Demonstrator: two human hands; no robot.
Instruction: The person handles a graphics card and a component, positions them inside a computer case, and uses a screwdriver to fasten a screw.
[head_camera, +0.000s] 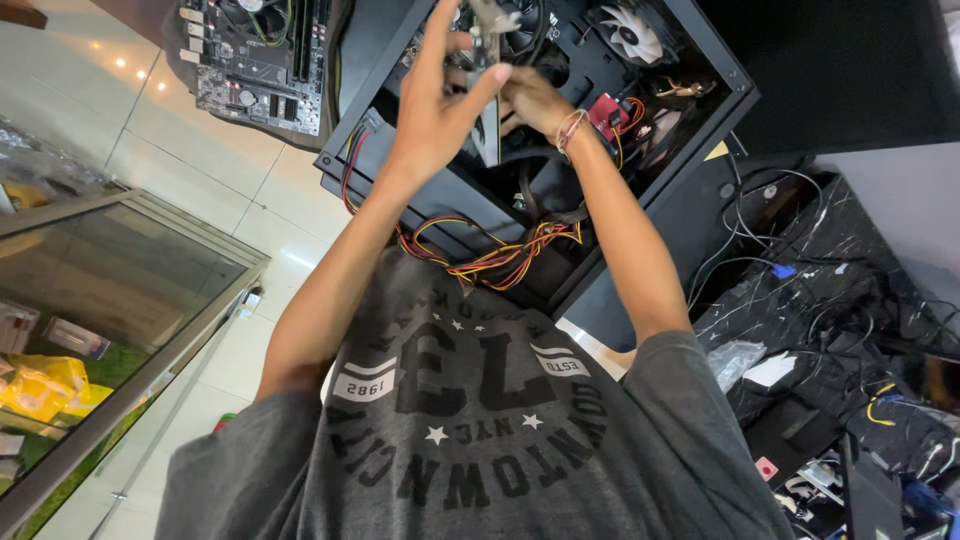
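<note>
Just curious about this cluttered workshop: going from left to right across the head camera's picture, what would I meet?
Glass display case → loose circuit board → left hand → right hand → white fan in the open computer case → dark table strewn with cables.

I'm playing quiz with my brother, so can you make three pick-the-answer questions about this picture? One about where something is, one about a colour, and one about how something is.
1. Where is the white fan?
A. Inside the black computer case
B. On the floor tiles
C. In the glass cabinet

2. What colours are the bundled wires hanging below the arms?
A. Blue and green
B. Mostly red and yellow
C. All white

3. How is the side of the case?
A. Shut with a panel
B. Open, with the insides showing
C. Wrapped in plastic

Answers:
1 A: the white fan sits in a corner inside the black computer case.
2 B: the wire bundle shows mostly red and yellow strands.
3 B: the left hand and the right hand both reach into the case, among its parts.
</note>
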